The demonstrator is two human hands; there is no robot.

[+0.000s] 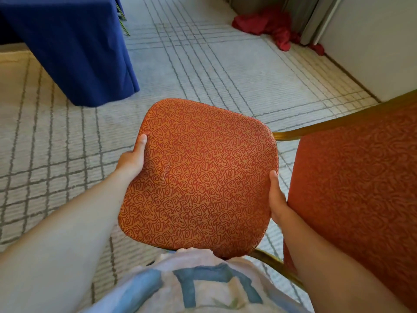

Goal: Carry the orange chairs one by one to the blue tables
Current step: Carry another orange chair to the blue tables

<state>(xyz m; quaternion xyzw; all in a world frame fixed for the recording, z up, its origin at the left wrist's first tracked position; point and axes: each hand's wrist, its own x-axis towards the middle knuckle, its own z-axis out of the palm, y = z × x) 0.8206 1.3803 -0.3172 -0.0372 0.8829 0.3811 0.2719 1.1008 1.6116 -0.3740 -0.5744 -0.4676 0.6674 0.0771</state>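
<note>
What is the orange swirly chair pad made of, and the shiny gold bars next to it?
The orange swirly chair pad looks like woven upholstery fabric, matte, over padding: its edges are rounded and soft. The gold bars look like painted metal tubing, given their smooth sheen.

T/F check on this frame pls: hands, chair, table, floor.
1. The left hand and right hand grip the orange chair by opposite edges of its padded panel. True.
2. The blue table is at the upper right. False: it is at the upper left.
3. A red cloth lies on the floor by the wall. True.
4. The floor is bare wood. False: it is pale carpet with grey grid lines.
</note>
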